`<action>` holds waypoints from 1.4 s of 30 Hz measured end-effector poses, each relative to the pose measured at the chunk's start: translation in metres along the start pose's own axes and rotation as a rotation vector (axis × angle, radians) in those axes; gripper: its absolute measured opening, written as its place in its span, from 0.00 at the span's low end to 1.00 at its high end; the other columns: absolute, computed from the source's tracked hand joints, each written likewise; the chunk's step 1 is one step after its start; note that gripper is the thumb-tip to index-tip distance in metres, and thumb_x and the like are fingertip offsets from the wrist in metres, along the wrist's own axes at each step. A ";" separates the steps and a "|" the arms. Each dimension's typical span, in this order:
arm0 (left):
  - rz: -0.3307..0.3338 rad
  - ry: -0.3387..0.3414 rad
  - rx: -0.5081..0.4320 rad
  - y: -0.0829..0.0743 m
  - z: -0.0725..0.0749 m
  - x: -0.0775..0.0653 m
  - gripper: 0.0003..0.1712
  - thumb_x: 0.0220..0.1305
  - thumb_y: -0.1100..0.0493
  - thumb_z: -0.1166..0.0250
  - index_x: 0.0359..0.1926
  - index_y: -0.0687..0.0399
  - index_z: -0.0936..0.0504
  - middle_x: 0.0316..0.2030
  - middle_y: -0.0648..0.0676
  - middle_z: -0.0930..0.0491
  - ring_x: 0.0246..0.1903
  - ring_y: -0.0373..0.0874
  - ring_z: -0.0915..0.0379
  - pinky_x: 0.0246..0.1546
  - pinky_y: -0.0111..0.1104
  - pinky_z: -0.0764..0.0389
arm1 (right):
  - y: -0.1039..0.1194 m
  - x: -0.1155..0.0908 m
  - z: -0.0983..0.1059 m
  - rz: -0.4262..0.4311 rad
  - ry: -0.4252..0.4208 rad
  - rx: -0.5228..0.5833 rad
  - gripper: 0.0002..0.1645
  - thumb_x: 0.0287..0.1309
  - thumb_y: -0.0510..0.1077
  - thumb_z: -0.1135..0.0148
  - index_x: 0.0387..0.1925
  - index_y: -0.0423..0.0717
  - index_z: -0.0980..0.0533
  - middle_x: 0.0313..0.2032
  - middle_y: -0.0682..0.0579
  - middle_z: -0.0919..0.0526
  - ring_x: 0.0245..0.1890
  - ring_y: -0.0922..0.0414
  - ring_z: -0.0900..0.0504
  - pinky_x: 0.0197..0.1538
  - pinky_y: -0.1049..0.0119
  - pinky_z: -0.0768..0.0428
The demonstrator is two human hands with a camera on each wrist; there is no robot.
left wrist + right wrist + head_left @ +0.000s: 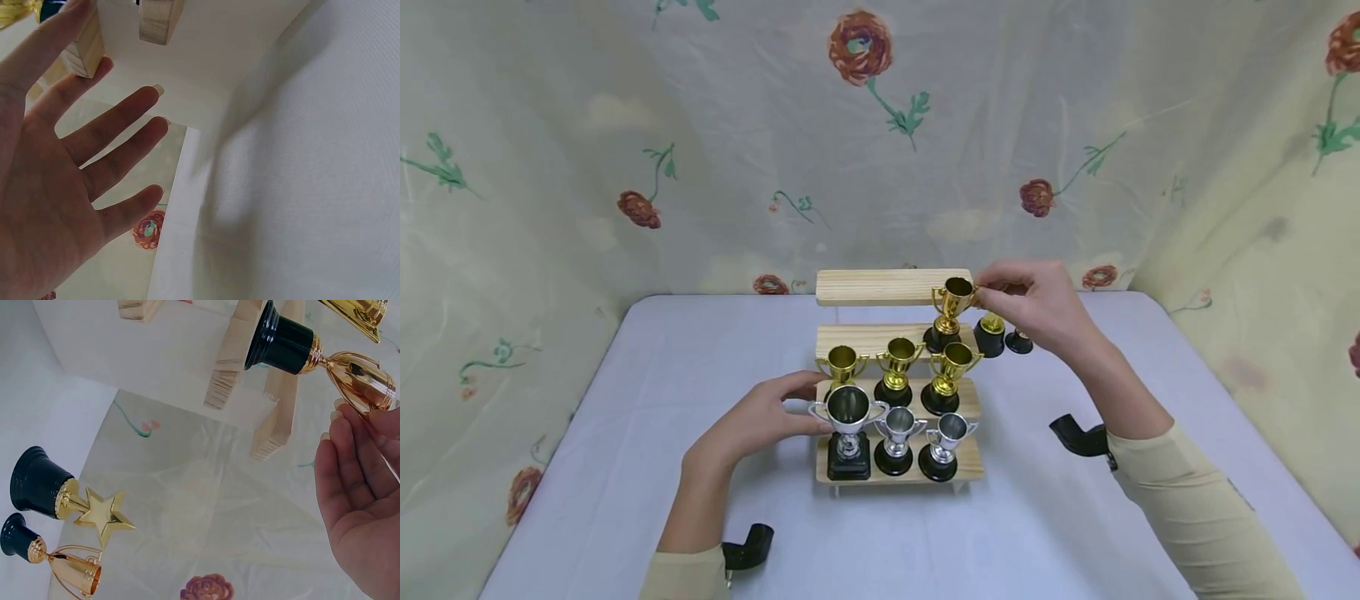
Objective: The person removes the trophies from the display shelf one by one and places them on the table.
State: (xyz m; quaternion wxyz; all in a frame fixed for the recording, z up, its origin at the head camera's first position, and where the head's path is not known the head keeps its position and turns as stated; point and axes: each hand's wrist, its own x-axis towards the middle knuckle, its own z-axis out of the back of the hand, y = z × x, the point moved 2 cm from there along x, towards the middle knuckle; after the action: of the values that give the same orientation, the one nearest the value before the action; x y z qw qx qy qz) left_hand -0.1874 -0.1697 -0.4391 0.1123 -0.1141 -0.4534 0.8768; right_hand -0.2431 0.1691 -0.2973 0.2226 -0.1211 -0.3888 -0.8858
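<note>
Pinching trophy (953, 306), pale tabletop (1030, 517), floral backdrop (730, 108)

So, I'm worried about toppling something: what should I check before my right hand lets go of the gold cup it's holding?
1. Right hand controls the gold cup: ok, pinching it at a handle.
2. Cup upright over the second board from the top: ok, at its right end.
3. Base fully seated: cannot tell; it looks close against the wood.
4. Left hand at the rack: ok, beside its left end; firmness cannot tell.
5. Silver cups upright: ok, all three.
6. Star trophy on the rack: not ok, it stands right of it.
</note>
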 end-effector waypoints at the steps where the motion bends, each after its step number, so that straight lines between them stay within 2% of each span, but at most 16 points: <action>1: 0.002 0.000 0.001 0.000 0.000 0.000 0.35 0.47 0.37 0.24 0.59 0.23 0.24 0.55 0.43 0.19 0.62 0.45 0.27 0.63 0.53 0.30 | 0.000 0.000 0.001 0.001 -0.001 -0.003 0.08 0.61 0.38 0.38 0.33 0.47 0.13 0.33 0.48 0.12 0.27 0.60 0.20 0.31 0.71 0.23; 9: -0.006 0.001 0.004 0.000 0.000 0.000 0.34 0.47 0.37 0.24 0.58 0.23 0.24 0.55 0.43 0.19 0.61 0.45 0.27 0.64 0.54 0.30 | -0.006 -0.004 0.005 -0.005 -0.016 -0.026 0.08 0.61 0.39 0.39 0.33 0.47 0.13 0.32 0.48 0.12 0.27 0.58 0.24 0.30 0.71 0.25; 17: -0.010 0.004 0.011 -0.001 0.000 0.001 0.34 0.48 0.38 0.24 0.59 0.25 0.23 0.56 0.44 0.19 0.62 0.46 0.27 0.63 0.54 0.30 | -0.011 -0.007 0.012 -0.033 -0.040 -0.033 0.08 0.61 0.39 0.39 0.34 0.46 0.14 0.33 0.47 0.12 0.26 0.59 0.23 0.29 0.70 0.25; 23: -0.002 0.003 0.001 0.000 0.000 0.001 0.33 0.47 0.39 0.23 0.57 0.23 0.23 0.55 0.42 0.19 0.61 0.44 0.27 0.64 0.53 0.31 | -0.014 -0.008 0.014 -0.039 -0.052 -0.019 0.08 0.62 0.39 0.39 0.35 0.46 0.14 0.33 0.46 0.12 0.27 0.60 0.22 0.29 0.71 0.25; 32: 0.022 0.001 0.000 -0.001 -0.002 0.000 0.39 0.48 0.38 0.24 0.63 0.28 0.26 0.58 0.48 0.20 0.63 0.48 0.28 0.63 0.55 0.30 | -0.021 -0.011 0.018 -0.045 -0.066 -0.006 0.08 0.62 0.39 0.40 0.36 0.44 0.14 0.33 0.45 0.13 0.27 0.59 0.23 0.30 0.72 0.25; 42: 0.019 -0.003 -0.012 0.000 -0.001 -0.003 0.39 0.48 0.38 0.24 0.63 0.29 0.25 0.57 0.47 0.20 0.62 0.46 0.27 0.63 0.54 0.30 | -0.027 -0.016 0.024 -0.053 -0.100 0.012 0.08 0.61 0.38 0.39 0.36 0.43 0.15 0.32 0.46 0.13 0.26 0.61 0.22 0.31 0.73 0.24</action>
State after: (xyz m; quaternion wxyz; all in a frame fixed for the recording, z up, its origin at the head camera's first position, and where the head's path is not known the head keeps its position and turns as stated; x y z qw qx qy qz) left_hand -0.1846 -0.1693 -0.4392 0.1027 -0.1176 -0.4576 0.8754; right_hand -0.2415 0.2077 -0.3044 0.1802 -0.1538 -0.4078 -0.8818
